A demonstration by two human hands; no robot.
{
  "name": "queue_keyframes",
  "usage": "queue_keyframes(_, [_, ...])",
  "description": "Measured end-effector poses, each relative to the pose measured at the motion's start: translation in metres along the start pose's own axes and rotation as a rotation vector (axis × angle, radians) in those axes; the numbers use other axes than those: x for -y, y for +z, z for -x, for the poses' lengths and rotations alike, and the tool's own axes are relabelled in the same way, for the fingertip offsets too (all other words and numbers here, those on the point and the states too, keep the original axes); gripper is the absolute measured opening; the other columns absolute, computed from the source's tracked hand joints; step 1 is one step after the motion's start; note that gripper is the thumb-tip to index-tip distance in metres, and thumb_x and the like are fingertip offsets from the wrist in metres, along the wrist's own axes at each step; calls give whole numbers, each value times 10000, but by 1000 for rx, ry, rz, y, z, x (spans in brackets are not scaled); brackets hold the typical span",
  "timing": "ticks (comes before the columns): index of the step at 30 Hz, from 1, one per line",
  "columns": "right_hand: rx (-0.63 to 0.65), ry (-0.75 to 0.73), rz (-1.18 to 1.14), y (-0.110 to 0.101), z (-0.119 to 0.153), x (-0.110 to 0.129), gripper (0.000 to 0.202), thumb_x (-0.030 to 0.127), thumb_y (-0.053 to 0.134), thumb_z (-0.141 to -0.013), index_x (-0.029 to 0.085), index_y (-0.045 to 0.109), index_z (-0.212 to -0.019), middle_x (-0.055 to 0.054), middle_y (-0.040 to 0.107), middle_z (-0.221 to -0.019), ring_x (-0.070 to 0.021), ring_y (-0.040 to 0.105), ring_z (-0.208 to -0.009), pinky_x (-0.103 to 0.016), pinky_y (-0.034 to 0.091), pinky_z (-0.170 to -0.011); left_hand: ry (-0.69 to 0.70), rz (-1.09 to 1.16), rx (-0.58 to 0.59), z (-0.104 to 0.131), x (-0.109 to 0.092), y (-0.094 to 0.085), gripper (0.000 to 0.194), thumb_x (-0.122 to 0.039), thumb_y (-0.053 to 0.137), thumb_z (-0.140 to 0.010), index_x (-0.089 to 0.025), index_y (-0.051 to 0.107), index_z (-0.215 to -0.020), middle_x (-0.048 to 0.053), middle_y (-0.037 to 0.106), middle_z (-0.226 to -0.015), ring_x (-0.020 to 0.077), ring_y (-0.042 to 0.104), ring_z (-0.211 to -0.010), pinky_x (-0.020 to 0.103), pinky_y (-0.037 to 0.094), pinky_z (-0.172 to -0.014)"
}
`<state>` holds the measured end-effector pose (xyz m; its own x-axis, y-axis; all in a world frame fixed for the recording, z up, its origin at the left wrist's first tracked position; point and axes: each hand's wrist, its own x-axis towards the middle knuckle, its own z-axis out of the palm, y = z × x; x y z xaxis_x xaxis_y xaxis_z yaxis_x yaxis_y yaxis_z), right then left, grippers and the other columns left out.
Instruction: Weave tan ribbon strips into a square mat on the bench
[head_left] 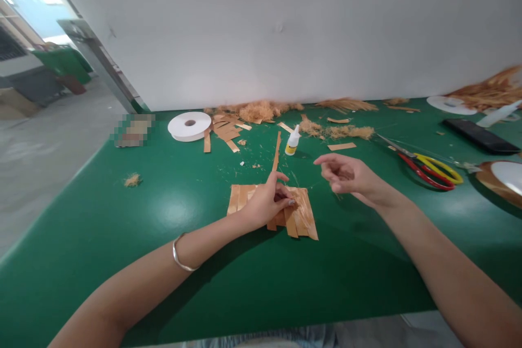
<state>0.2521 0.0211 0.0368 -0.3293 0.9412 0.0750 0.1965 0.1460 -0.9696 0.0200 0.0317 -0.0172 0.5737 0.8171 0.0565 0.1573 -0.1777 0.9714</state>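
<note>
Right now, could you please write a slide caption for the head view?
Left hand on a panel of tan strips, right hand curled beside it, white bottle standing beyond on the green table.

Tabletop (253,283): was plain green
Strip panel (303,209): was tan-brown, its strips forming stripes
Bottle (292,140): was white with a yellow label (291,149)
Scissors (414,156): had one red handle, one yellow
Roll (178,126): was white
Bracelet (175,253): was silvery
Fibres (256,112): were tan
</note>
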Motion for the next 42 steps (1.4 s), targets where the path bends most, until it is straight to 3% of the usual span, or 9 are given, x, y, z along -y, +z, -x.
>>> queue_keyframes(7, [-131, -128, 944, 1, 0, -8, 339, 556, 626, -766, 265, 709, -919, -30, 521, -581, -182, 469, -610, -277, 295, -491, 4, -25, 1, 1, -3, -1, 349, -75, 608, -803, -217, 365, -1009, -26, 590, -772, 147, 641, -791, 351, 536, -802])
queue_keyframes(11, [-221, -165, 1131, 3, -3, -12, 514, 624, 423, -863, 236, 674, -637, -78, 590, -583, -219, 512, -674, -280, 268, -479, -3, -6, 10, 1, -5, -1, 331, -88, 598, -819, -218, 361, -1010, -21, 602, -779, 146, 645, -795, 355, 539, -811])
queue_keyframes(15, [-268, -51, 970, 1, -3, -12, 634, 646, 303, -892, 213, 595, -533, -61, 574, -555, -190, 523, -589, -285, 300, -495, 3, -23, 7, 1, -4, -1, 338, -93, 603, -813, -217, 362, -1015, -17, 601, -787, 149, 644, -796, 362, 542, -811])
queue_keyframes(21, [-163, 85, 204, 0, -2, -9, 794, 769, 134, -825, 201, 669, -684, -75, 619, -576, -161, 540, -513, -286, 373, -483, 11, -29, 9, 1, -1, -1, 349, -94, 607, -804, -218, 354, -1010, -19, 597, -779, 150, 642, -778, 360, 535, -796])
queue_keyframes(26, [-58, 118, -75, 3, -1, 1, 942, 745, -46, -813, 193, 654, -1118, -170, 711, -993, -276, 667, -879, -318, 442, -522, 35, -26, 13, 1, -2, -1, 334, -98, 596, -811, -217, 353, -1008, -20, 585, -776, 146, 636, -768, 338, 530, -772])
queue_keyframes(31, [-6, -55, 150, 3, -3, -3, 744, 627, -62, -884, 307, 235, -1485, -62, 314, -1516, -273, 422, -1310, -328, 508, -610, 31, -20, 18, 1, -3, -1, 327, -106, 595, -809, -218, 352, -996, -17, 587, -779, 148, 635, -763, 323, 529, -754])
queue_keyframes(33, [-17, -117, 298, 2, -4, -9, 655, 628, 116, -909, 350, 117, -1503, -24, 171, -1566, -271, 306, -1380, -333, 526, -678, 27, -21, 22, 1, -2, -1, 331, -100, 596, -807, -218, 353, -998, -18, 588, -776, 149, 637, -765, 328, 530, -761])
queue_keyframes(37, [-104, -163, 785, 3, -5, -18, 849, 623, 456, -843, 356, -1, -1506, -41, -31, -1587, -340, 116, -1428, -451, 484, -882, 14, -41, 8, 1, -3, -1, 334, -101, 598, -804, -216, 359, -1006, -15, 588, -784, 159, 641, -785, 343, 532, -769])
queue_keyframes(42, [-325, -126, 1352, 3, -8, -22, 900, 538, 510, -858, 326, -79, -1504, -72, -162, -1567, -414, 43, -1416, -626, 349, -961, -19, -53, 22, 2, -6, -2, 328, -118, 593, -811, -220, 359, -1018, -14, 600, -786, 163, 641, -786, 343, 529, -759])
